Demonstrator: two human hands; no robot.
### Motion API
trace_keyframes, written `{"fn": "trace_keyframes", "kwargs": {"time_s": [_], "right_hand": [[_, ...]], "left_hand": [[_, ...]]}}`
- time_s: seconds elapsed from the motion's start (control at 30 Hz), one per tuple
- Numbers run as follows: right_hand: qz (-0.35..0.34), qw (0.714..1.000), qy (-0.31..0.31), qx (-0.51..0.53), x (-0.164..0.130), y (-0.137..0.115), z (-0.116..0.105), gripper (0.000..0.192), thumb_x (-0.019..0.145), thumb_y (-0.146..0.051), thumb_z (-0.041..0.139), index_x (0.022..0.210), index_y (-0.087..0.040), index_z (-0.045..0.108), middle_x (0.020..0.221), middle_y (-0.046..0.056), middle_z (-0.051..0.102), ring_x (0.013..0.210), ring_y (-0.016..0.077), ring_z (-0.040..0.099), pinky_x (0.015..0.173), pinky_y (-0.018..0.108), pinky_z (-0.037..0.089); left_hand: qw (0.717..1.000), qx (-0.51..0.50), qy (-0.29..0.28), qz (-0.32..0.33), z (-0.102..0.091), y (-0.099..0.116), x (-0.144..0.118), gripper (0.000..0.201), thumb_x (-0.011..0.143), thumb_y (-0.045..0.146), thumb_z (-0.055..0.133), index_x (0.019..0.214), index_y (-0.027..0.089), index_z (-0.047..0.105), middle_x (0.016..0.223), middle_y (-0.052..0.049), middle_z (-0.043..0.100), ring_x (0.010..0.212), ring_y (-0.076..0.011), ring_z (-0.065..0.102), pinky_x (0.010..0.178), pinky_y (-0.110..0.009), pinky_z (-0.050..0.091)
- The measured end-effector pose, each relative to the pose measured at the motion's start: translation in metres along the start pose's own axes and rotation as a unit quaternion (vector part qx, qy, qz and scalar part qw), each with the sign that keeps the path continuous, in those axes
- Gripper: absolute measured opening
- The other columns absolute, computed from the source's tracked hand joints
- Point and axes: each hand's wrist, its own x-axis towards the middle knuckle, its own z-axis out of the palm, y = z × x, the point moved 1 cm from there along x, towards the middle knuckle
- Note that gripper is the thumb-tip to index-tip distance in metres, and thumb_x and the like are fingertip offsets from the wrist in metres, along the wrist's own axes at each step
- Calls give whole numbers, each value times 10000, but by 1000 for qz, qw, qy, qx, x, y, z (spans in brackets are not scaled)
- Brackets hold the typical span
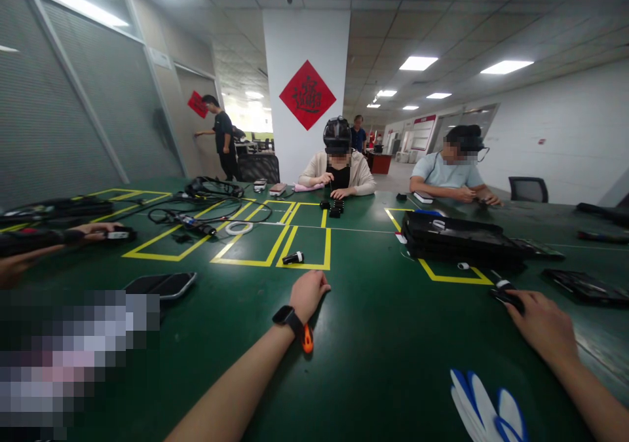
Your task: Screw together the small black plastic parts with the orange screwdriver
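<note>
Black case (462, 239) closed; contents probably hidden.

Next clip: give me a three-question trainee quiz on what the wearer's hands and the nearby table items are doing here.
1. True or false: the left hand holds the small black cylinder.
2. Which hand touches a small black device? A) left B) right C) neither
3. Fill in: the cylinder lies inside a box marked with ______ tape.

Key:
1. False. The left hand rests on the green table, apart from the cylinder, with a black watch on its wrist.
2. B. The right hand has its fingertips on it.
3. Yellow.
</note>
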Motion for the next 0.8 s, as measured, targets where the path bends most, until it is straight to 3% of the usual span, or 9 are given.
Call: {"fn": "trace_keyframes", "kwargs": {"time_s": [0.33, 0.47, 0.53, 0.6, 0.67, 0.73, 0.8], "right_hand": [[19, 999, 7, 51, 1, -6, -11, 384, 743, -441, 335, 1046, -287, 514, 1041, 146, 522, 917, 381, 492, 663, 488, 350], [35, 994, 78, 67, 6, -29, -33, 371, 754, -433, 379, 1038, -246, 525, 1074, 152, 515, 985, 388, 455, 749, 504, 338], [21, 989, 106, 103, 12, -53, -47, 337, 775, -407, 398, 1024, -224, 534, 1094, 147, 520, 1025, 347, 448, 821, 478, 334], [-16, 980, 91, 177, 17, -87, -65, 287, 782, -384, 430, 957, -193, 554, 1014, 120, 559, 979, 282, 492, 847, 421, 362], [-94, 958, -10, 271, 18, -132, -83, 241, 798, -371, 452, 915, -197, 571, 956, 70, 584, 911, 223, 535, 816, 365, 406], [-182, 911, -126, 348, 12, -181, -102, 229, 819, -353, 457, 952, -208, 575, 958, 43, 589, 890, 189, 547, 799, 334, 427], [-237, 865, -181, 405, 3, -226, -118, 224, 830, -325, 463, 993, -215, 570, 983, 37, 584, 907, 174, 543, 804, 319, 433]], "left_hand": [[998, 41, -28, 45, 0, 2, 2, 122, 787, 273, 526, 747, 162, 555, 797, -55, 576, 755, -169, 534, 684, -268, 371], [998, 23, -18, 58, -3, 6, 1, 118, 819, 246, 474, 784, 153, 537, 809, -59, 584, 774, -167, 538, 707, -273, 385], [998, -22, -14, 58, -4, 10, 0, 118, 825, 247, 463, 794, 158, 535, 795, -50, 593, 753, -160, 544, 689, -267, 393], [994, -93, -21, 59, -4, 14, 0, 105, 812, 255, 486, 820, 167, 542, 766, -31, 602, 720, -147, 553, 673, -257, 404], [980, -185, -37, 64, -5, 19, 0, 135, 794, 259, 516, 892, 172, 547, 741, -14, 613, 694, -134, 567, 675, -249, 421], [956, -277, -65, 66, -4, 24, -1, 200, 785, 259, 529, 962, 164, 538, 750, -16, 630, 702, -130, 587, 691, -250, 439], [927, -353, -110, 65, -4, 29, -3, 240, 781, 254, 537, 997, 151, 529, 790, -36, 647, 746, -137, 608, 716, -260, 455]]}}
